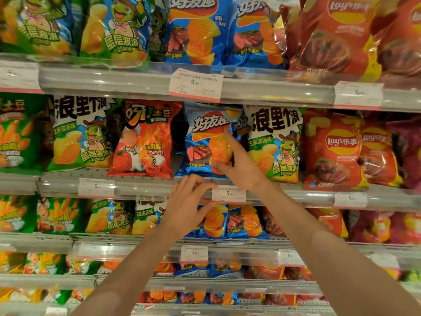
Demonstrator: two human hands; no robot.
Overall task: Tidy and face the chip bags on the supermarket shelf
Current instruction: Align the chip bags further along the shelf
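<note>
A blue chip bag [202, 142] stands upright on the middle shelf, facing out. My right hand [237, 163] lies against its front, index finger straight up on the bag and thumb low on it. My left hand [186, 201] hovers just below, in front of the shelf rail [159, 188], fingers loosely curled and holding nothing. To the left of the blue bag stands a red-orange bag [145, 140]; to the right stands a white and green bag [275, 144].
Red Lay's bags [332, 151] fill the right of the middle shelf, green bags [77, 133] the left. A dark gap [178, 133] lies between the red-orange and blue bags. Price tags [228, 193] hang on the rails. More bags fill the shelves above and below.
</note>
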